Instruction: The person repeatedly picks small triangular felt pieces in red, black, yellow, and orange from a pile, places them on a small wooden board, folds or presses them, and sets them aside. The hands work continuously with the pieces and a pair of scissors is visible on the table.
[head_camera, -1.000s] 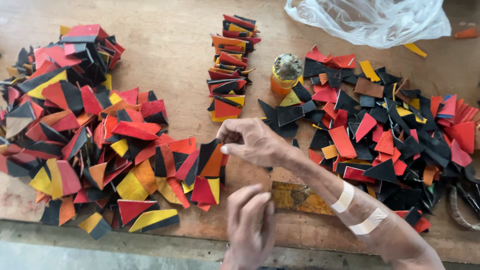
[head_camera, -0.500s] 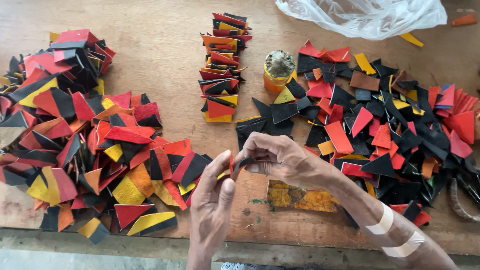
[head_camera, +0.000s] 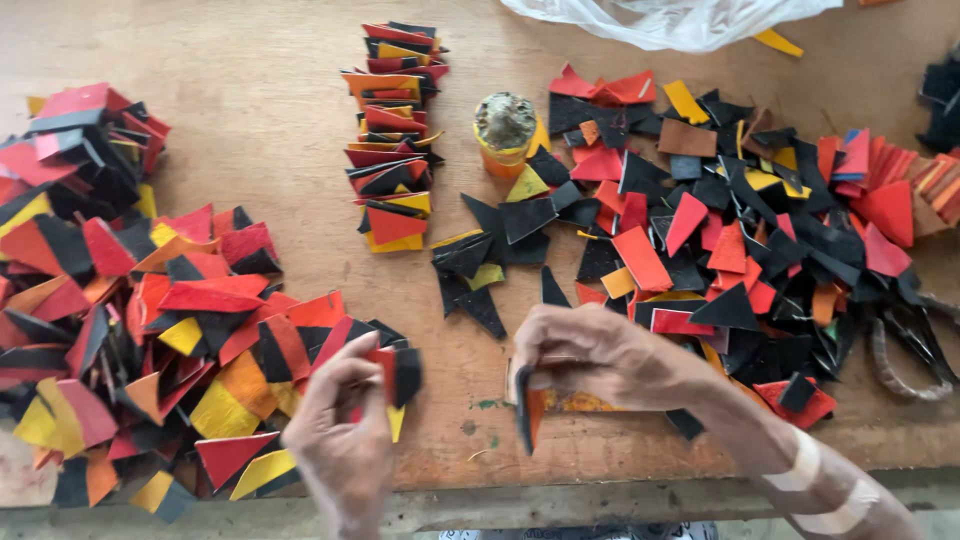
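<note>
Filling the left half of the frame, a loose heap of glued red, black and yellow pieces (head_camera: 150, 320) is spreading across the wooden table (head_camera: 270, 130). At lower centre-left the left hand (head_camera: 345, 440) is pinching a red-and-black piece (head_camera: 395, 372) at that heap's right edge. Above it, at upper centre, a neat stack of pieces (head_camera: 395, 135) is standing beside a small orange pot (head_camera: 503, 135). At lower centre the right hand (head_camera: 590, 355) is gripping a black-and-orange piece (head_camera: 528, 408), which is hanging over the table's front edge. Right of it, unsorted scraps (head_camera: 740, 230) are crowding the table, with scissors (head_camera: 905, 340) lying at their far-right edge and a clear plastic bag (head_camera: 680, 18) sitting along the top.
</note>
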